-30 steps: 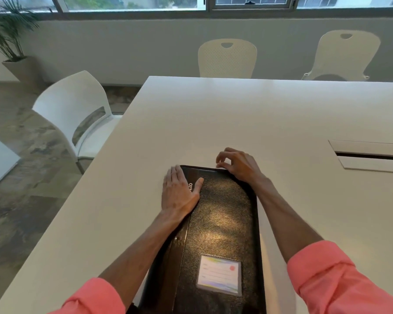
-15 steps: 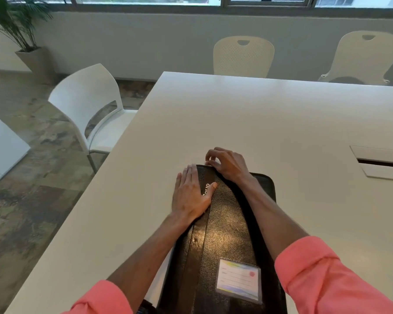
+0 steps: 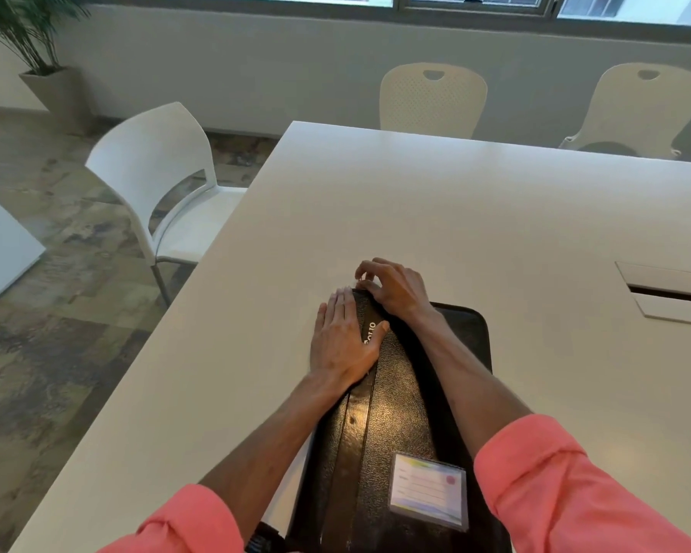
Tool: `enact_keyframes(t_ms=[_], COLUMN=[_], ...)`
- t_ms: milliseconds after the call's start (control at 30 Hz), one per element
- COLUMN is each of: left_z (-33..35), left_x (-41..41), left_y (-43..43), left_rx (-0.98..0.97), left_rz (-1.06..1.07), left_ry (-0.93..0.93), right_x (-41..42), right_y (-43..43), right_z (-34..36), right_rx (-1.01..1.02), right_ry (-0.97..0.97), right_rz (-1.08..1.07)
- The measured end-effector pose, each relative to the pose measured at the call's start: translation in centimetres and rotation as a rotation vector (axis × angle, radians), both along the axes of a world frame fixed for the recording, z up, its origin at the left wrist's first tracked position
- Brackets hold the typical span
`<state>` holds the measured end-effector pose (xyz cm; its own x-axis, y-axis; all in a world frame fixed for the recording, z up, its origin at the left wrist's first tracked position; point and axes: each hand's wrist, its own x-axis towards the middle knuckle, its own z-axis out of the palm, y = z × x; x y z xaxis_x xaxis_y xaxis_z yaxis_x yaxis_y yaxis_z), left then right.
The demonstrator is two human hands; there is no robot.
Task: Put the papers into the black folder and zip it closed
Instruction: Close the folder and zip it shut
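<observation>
The black folder (image 3: 399, 413) lies closed on the white table (image 3: 455, 217), its long side running away from me. A clear label pocket (image 3: 429, 494) sits on its near cover. My left hand (image 3: 342, 341) rests flat, fingers together, on the folder's far left corner beside the white lettering. My right hand (image 3: 393, 287) reaches across the folder, with its fingers pinched together at that same far left corner, on the zipper line. The zipper pull itself is hidden under the fingers. I see no loose papers.
A white chair (image 3: 156, 173) stands at the table's left side, and two beige chairs (image 3: 433, 99) (image 3: 647, 105) at the far edge. A cable hatch (image 3: 671, 297) is set into the table on the right. A potted plant (image 3: 36, 41) stands far left on the floor.
My right hand has slid left along the folder's far edge, from its middle to the far left corner. My left hand has stayed flat on the folder. The view has shifted.
</observation>
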<state>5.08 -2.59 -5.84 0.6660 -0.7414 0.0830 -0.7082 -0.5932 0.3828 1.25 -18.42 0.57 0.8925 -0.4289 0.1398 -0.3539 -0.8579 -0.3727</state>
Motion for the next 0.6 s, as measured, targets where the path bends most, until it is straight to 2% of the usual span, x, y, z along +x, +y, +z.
enact_keyframes(t_ms=[100,200,300,400,600], left_z=[-0.1,0.2,0.4,0.2,1.8], left_x=[-0.1,-0.2,-0.7,-1.9,-3.4], left_y=[0.1,0.2,0.3,0.6,1.1], left_rx=[0.004,-0.021,-0.039,-0.016,0.029], left_rz=[-0.008,-0.019,-0.085,-0.146,-0.152], left_ry=[0.001,-0.019,-0.090,-0.079,-0.043], right_x=[-1.7,-5.5,-9.9,-13.1,-16.4], right_y=[1.1,2.6,4.2,5.8,6.6], right_z=[-0.1,-1.4,-2.4,-3.4,-3.7], right_rx=[0.046,0.007,-0.042,-0.088,0.006], right_ry=[-0.071,-0.132,-0.052,0.076,0.139], right_rz=[-0.109,-0.253,-0.407,-0.499,-0.484])
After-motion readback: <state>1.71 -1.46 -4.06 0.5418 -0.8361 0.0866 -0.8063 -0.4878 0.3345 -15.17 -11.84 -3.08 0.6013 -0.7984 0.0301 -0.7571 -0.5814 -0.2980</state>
